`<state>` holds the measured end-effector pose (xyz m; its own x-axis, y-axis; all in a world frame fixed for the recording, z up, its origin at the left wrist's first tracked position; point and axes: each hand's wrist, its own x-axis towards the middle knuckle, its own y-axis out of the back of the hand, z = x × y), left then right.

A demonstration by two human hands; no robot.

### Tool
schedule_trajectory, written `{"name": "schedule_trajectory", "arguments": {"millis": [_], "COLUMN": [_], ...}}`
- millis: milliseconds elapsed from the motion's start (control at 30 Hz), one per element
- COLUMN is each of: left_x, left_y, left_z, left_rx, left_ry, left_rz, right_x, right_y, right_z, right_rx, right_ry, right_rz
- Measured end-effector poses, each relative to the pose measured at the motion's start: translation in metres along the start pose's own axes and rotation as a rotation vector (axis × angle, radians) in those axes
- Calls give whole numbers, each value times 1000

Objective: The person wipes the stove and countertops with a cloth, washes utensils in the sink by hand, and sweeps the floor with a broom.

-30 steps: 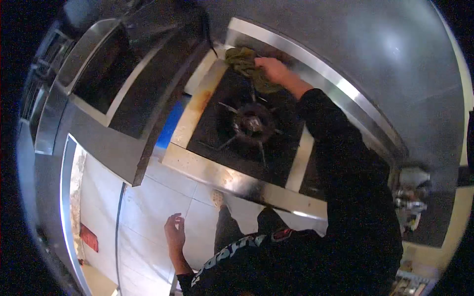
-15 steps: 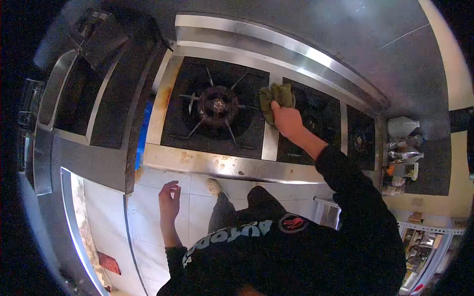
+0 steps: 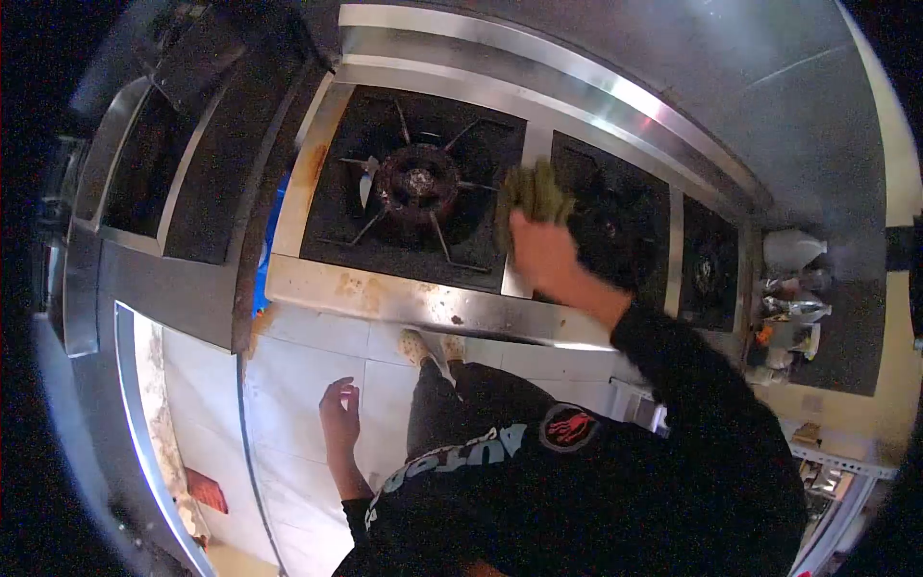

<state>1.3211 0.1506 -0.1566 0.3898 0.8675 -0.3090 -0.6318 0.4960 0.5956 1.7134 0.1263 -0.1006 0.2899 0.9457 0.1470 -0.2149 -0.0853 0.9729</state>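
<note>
Pretty tight kitchen: pale tile floor (image 3: 293, 385) up front, steel gas range (image 3: 336, 281) along the wall, brown stains on its front rim. The right hand (image 3: 546, 255) has its grip bunched around a green cloth (image 3: 536, 192), kinda motion-blurred, over the steel divider (image 3: 537, 142) between the left burner (image 3: 418, 183) and the middle one (image 3: 608, 226). Can't tell how hard it's pressing, if at all. Raised steel edge runs behind, so room that way ends there; the cloth's well apart from it. Left hand (image 3: 338, 413) hangs over the tiles, fingers loosely curled with a gap to the thumb, apart from the front rim. White bottle (image 3: 793, 250) sits past the range's right end.
</note>
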Motion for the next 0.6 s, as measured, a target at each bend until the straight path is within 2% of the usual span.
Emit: {"name": "schedule_trajectory", "arguments": {"millis": [33,133,167,233,367,467,533,600], "left_x": [-1,-7,-10,-24,-45,-49,-41,-20], "left_y": [-2,-6,-7,-7,0,8,13,25], "left_z": [4,18,21,23,22,5,-13,-18], "left_rx": [-6,-99,-95,-63,-37,5,-30,28], "left_ry": [13,35,55,64,179,56,-13,-82], "left_rz": [28,119,123,101,85,44,-25,-98], "right_x": [-13,3,26,79,155,133,83,18], "right_y": [24,3,-2,-26,-59,-49,-30,-2], "right_z": [-13,-3,11,48,86,72,38,-8], "right_rx": [84,62,9,5,21,43,37,86], "right_ry": [-54,-121,-84,-22,-153,-246,-230,-234], "right_rz": [-265,-175,-53,-8,15,55,-92,-87]}}
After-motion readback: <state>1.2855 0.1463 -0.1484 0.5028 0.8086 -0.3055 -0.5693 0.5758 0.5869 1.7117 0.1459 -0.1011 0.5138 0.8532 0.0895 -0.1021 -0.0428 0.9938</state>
